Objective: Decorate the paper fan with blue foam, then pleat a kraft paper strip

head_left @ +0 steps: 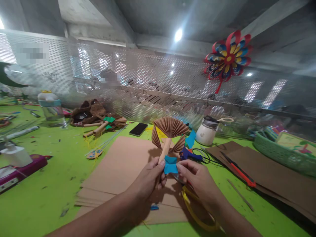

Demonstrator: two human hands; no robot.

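Observation:
My left hand (150, 174) is closed around the rolled-paper handle (165, 149) of a pleated brown paper fan (170, 126), held up above the table. A blue paper bow (171, 164) lies against the lower handle, beside my left thumb. My right hand (195, 174) pinches at the bow's right edge with thumb and forefinger. Under that hand are scissors with yellow handles (197, 210); their blades are partly hidden, and I cannot tell whether my other fingers hold them. Below my hands lies a stack of brown paper sheets (118, 168).
A blue glue gun (190, 154) with a black cord lies behind my right hand. On the right are an orange utility knife (242, 172) on brown cardboard (274, 174) and a green basket (261, 148). A phone (138, 129), white jug (206, 131) and finished paper pieces (106, 125) stand farther back.

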